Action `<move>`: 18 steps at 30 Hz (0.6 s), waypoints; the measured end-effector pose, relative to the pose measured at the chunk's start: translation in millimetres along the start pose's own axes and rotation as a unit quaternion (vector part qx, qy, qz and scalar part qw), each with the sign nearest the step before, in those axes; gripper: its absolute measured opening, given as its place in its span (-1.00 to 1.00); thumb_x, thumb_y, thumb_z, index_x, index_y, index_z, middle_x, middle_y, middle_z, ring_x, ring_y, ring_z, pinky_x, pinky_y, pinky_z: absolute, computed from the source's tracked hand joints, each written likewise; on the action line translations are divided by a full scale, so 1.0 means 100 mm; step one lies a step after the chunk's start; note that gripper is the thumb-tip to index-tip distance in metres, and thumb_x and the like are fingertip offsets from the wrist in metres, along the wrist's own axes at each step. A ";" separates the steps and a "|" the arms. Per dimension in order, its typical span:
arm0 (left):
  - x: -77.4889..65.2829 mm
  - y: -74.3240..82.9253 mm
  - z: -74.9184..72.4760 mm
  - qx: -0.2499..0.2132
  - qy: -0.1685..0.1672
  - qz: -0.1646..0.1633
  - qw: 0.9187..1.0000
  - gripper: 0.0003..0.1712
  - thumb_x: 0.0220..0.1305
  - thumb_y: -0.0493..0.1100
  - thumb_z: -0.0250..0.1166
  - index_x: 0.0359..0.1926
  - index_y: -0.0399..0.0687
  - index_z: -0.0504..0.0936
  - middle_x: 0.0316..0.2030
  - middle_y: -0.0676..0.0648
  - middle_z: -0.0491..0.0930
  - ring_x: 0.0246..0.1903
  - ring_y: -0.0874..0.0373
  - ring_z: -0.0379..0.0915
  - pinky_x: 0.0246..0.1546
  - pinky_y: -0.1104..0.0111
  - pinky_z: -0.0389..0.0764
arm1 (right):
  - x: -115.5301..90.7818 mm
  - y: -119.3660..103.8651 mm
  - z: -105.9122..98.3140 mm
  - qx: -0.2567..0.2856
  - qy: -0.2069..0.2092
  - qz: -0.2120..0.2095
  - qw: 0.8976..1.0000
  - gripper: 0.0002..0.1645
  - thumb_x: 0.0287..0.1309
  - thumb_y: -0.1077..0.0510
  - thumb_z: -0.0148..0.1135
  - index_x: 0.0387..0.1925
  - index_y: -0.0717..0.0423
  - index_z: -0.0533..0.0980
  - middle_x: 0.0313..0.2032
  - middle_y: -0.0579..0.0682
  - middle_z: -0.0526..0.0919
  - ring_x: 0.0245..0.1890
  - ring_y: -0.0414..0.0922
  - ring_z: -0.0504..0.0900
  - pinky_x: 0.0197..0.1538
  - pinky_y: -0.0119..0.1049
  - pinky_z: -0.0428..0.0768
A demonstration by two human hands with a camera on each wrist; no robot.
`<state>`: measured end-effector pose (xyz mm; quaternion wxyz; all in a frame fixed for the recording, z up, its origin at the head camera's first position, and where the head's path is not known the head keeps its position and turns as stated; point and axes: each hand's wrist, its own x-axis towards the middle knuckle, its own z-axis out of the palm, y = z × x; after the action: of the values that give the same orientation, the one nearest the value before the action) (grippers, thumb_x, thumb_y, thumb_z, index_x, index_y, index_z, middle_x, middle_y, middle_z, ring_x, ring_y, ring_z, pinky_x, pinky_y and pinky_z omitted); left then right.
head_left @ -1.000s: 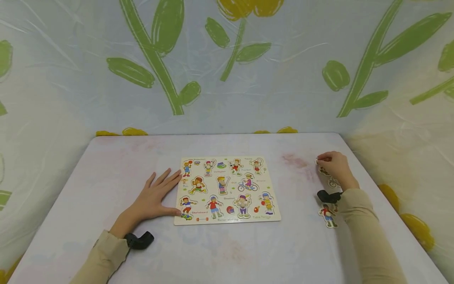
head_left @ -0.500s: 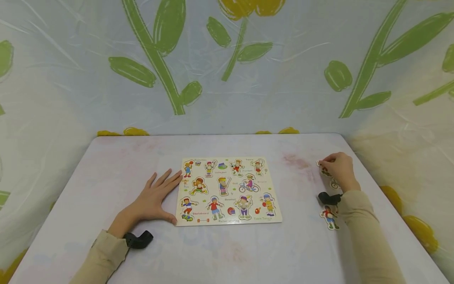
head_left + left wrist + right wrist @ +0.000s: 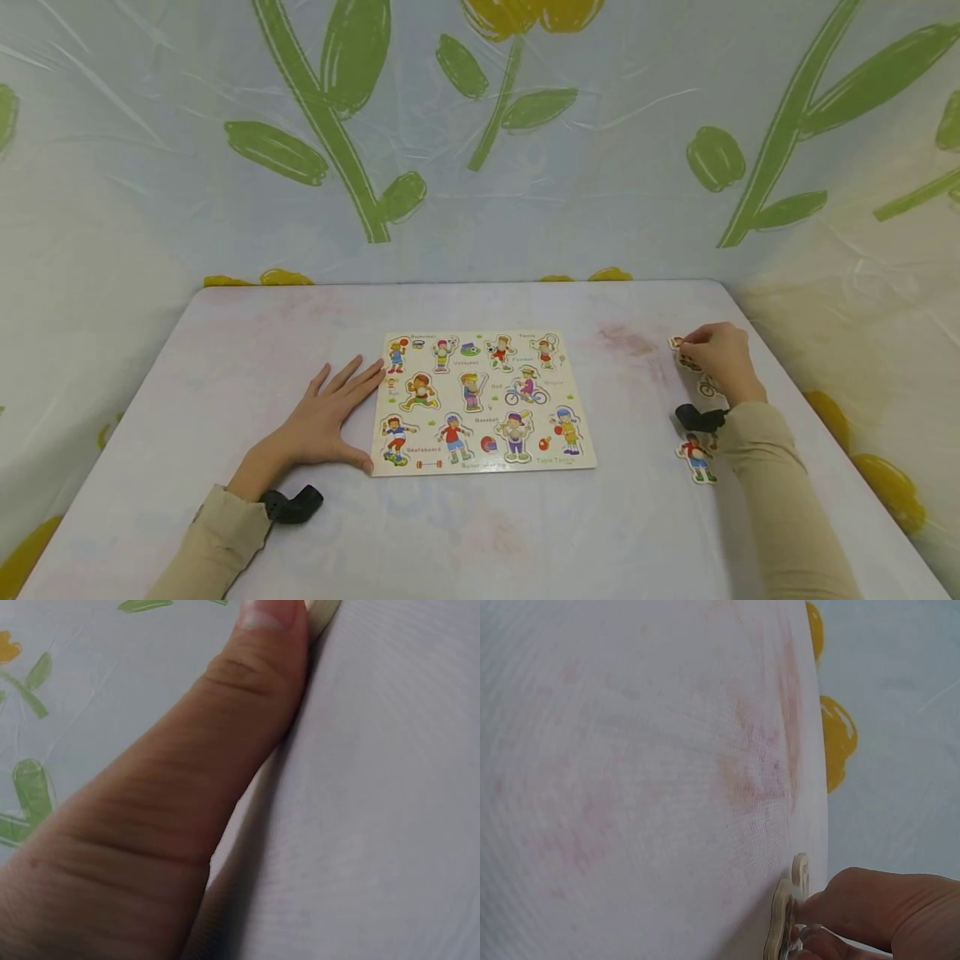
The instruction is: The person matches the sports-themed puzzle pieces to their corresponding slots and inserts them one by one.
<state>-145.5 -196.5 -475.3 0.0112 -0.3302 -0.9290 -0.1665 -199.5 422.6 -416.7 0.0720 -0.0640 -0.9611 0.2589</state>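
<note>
The board [image 3: 448, 400], printed with sporting figures and captions such as "Skateboard" and "Baseball", lies flat on the middle of the white table [image 3: 487, 542]. The left hand [image 3: 322, 429] rests at its left side, fingers spread apart, thumb touching the near left corner; the left wrist view confirms the thumb tip against the edge. The right hand [image 3: 722, 360] is at the far right of the table, thumb and fingertips together and pinching a cut-out piece [image 3: 677, 342], which is partly covered by the hand; whether this piece is clear of the tabletop cannot be determined. A bicycle piece [image 3: 707, 387] lies just nearer, partly hidden beneath the same hand. Nearer again, a red-topped figure piece [image 3: 697, 461] with green boots lies beside the right sleeve [image 3: 772, 492]. Black devices are noted at the left wrist [image 3: 295, 505] and right wrist [image 3: 699, 418]. Beyond the far edge of the table hangs a sheet [image 3: 600, 200] printed with green leaves and yellow flowers.
</note>
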 end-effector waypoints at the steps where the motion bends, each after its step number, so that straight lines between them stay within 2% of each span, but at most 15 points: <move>1: 0.00 0.00 -0.01 0.000 -0.003 -0.002 1.000 0.61 -0.45 0.77 0.27 0.57 0.02 0.03 0.56 0.02 -0.06 0.53 -0.14 -0.31 0.41 -0.21 -0.35 | 0.00 0.00 -0.01 -0.002 -0.001 0.000 1.000 -0.78 0.07 0.27 0.29 -0.37 0.43 0.66 -0.43 0.22 0.70 -0.36 0.10 0.51 -0.45 -0.27 0.46; 13: 0.00 0.01 -0.03 -0.003 -0.009 -0.001 1.000 0.62 -0.45 0.78 0.26 0.58 0.04 0.01 0.57 0.05 -0.09 0.53 -0.13 -0.31 0.41 -0.21 -0.35 | 0.02 -0.12 -0.09 -0.011 -0.014 -0.012 1.000 -0.79 0.11 0.23 0.34 -0.37 0.39 0.67 -0.47 0.15 0.70 -0.37 0.06 0.51 -0.44 -0.26 0.47; 18: 0.00 0.01 -0.03 -0.004 -0.007 -0.003 1.000 0.61 -0.45 0.77 0.27 0.58 0.04 0.02 0.57 0.04 -0.07 0.53 -0.13 -0.32 0.41 -0.20 -0.36 | 0.03 -0.18 -0.08 -0.017 -0.002 -0.027 0.999 -0.80 0.08 0.23 0.35 -0.40 0.37 0.68 -0.50 0.13 0.70 -0.35 0.09 0.53 -0.37 -0.20 0.44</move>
<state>-145.2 -196.9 -471.8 0.0026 -0.3288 -0.9294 -0.1674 -202.7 411.3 -400.1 0.0761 -0.0391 -0.9669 0.2402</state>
